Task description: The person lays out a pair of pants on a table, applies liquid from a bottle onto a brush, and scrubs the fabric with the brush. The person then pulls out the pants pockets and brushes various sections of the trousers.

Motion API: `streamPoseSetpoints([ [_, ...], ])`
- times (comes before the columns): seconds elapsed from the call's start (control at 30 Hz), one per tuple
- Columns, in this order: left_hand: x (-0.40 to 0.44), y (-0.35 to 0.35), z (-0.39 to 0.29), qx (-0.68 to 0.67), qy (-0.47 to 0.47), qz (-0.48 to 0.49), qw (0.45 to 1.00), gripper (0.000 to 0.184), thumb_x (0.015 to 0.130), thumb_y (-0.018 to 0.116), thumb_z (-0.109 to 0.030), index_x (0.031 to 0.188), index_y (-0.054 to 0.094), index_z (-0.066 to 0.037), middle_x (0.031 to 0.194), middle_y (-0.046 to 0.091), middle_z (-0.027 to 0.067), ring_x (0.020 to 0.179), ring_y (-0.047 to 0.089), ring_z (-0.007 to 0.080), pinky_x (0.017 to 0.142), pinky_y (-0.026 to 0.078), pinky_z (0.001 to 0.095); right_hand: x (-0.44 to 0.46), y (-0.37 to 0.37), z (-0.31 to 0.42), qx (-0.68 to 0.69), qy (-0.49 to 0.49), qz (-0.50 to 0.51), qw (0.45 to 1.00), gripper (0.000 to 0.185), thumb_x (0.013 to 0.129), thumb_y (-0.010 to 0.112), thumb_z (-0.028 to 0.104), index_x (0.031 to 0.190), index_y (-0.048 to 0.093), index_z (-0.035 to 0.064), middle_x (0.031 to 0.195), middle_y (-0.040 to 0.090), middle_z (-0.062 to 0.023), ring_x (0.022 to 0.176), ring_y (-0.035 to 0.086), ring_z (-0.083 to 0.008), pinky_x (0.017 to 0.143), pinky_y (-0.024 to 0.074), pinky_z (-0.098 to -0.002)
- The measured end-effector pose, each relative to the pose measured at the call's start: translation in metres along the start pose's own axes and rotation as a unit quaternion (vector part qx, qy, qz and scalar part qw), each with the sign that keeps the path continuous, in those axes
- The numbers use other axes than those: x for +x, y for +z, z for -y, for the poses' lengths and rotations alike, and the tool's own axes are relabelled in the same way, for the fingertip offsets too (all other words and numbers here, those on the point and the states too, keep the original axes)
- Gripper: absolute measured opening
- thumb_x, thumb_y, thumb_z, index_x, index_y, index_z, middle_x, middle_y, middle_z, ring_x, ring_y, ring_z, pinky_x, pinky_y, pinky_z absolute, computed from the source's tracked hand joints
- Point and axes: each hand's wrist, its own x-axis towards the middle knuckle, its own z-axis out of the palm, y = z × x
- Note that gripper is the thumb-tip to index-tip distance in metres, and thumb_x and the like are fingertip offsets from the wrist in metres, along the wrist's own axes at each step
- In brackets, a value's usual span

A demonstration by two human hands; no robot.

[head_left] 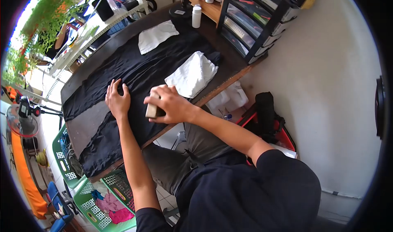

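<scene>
Black cloth (98,82) lies wrinkled across the dark tabletop. My left hand (118,99) rests on it with the fingers stretched out and the thumb apart, holding nothing. In my right hand (170,105) is a light-coloured wooden block (151,111), gripped between thumb and fingers near the front edge of the table. The block's underside is hidden, and I cannot tell whether it touches the cloth. Just beyond the right hand lies a folded white cloth (192,74). A second white cloth (157,36) lies flatter, farther back on the black one.
A white bottle (196,17) stands at the back by a dark lamp base (180,13). A drawer unit (249,21) occupies the far right corner. Green baskets (88,203) with fabric sit below the left edge, and a wall (327,88) bounds the right.
</scene>
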Motion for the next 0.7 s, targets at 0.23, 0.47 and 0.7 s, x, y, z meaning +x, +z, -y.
streamPoseSetpoints([
  [0.23, -0.012, -0.044, -0.033, 0.051, 0.078, -0.132, 0.987, 0.034, 0.101, 0.071, -0.023, 0.130, 0.076, -0.006, 0.144, 0.073, 0.0158, 0.135, 0.067, 0.0365, 0.117, 0.049, 0.0479, -0.012, 0.003, -0.005, -0.025, -0.066, -0.012, 0.997, 0.067, 0.084, 0.088, 0.039, 0.142, 0.062, 0.0172, 0.136, 0.055, -0.0210, 0.121, 0.056, -0.0377, 0.107, 0.0430, -0.0503],
  [0.47, -0.103, -0.093, -0.116, -0.208, 0.033, -0.046, 0.977, 0.029, 0.097, 0.070, -0.003, 0.126, 0.074, -0.004, 0.139, 0.074, 0.0169, 0.132, 0.069, 0.0348, 0.115, 0.051, 0.0446, -0.016, 0.006, 0.001, -0.013, -0.024, -0.021, 0.999, 0.068, 0.083, 0.086, 0.034, 0.145, 0.064, 0.0165, 0.147, 0.054, -0.0222, 0.131, 0.058, -0.0408, 0.114, 0.0383, -0.0519],
  [0.7, -0.152, -0.054, -0.097, -0.144, -0.039, -0.049, 0.988, 0.033, 0.100, 0.072, -0.016, 0.132, 0.074, -0.006, 0.148, 0.069, 0.0142, 0.138, 0.064, 0.0341, 0.115, 0.048, 0.0430, -0.019, -0.010, 0.005, 0.025, -0.098, 0.040, 0.994, 0.075, 0.077, 0.089, 0.029, 0.147, 0.062, 0.0201, 0.149, 0.053, -0.0196, 0.126, 0.060, -0.0371, 0.111, 0.0405, -0.0479],
])
